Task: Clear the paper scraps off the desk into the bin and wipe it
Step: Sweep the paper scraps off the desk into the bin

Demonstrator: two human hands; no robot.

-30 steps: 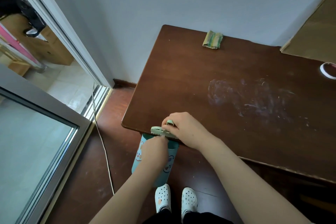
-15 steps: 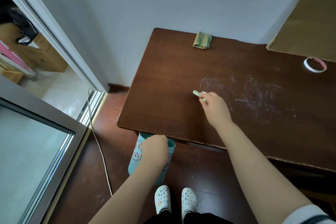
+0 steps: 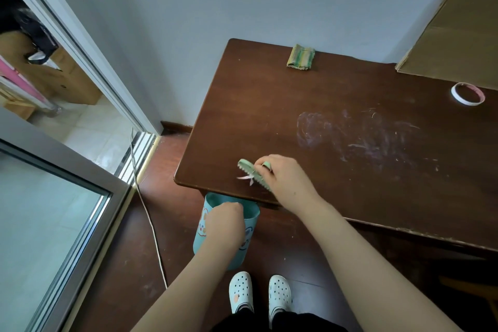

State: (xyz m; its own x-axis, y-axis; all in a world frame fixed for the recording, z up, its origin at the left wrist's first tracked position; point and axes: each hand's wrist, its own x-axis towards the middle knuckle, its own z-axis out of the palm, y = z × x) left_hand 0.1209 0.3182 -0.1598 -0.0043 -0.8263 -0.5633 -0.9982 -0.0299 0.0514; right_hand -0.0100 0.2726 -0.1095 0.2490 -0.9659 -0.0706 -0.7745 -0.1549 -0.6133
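two or three scraps (image 3: 246,178): pink and white paper slips on the surface (image 3: 269,105) near its front left corner, touching the bristles of the brush (image 3: 249,171) and just short of the edge. judged very light, thin and limp, so apt to flutter or cling rather than slide. not worth pinching; better pushed from behind with a low, slow stroke.

one brush: green, hard back, short bristles facing down. held by its rear half, front half jutting past the fingers.

right hand (image 3: 288,180): grip clamped round the brush. a green loop shows by one finger; whether the finger passes through it, cannot tell.

left hand (image 3: 225,219): grip curled over the near rim of the bin (image 3: 250,217), fingertips hidden inside.

one bin: teal, cartoon print, held below the front edge, mouth partly tucked under the lip and roughly beneath the scraps. judged thin plastic, light and easy to tip. the rim is the sensible hold, kept close under the edge so nothing drifts past.

one cloth (image 3: 300,57): striped green and yellow, folded, at the back edge by the wall, well apart from both hands. soft; judged best taken in a whole-hand bunch.

smears (image 3: 363,137): pale marks and fine specks mid-surface, right of the brush. wiping not yet done.

also: tape ring (image 3: 468,94) far right; cardboard (image 3: 463,35) leaning at back right.
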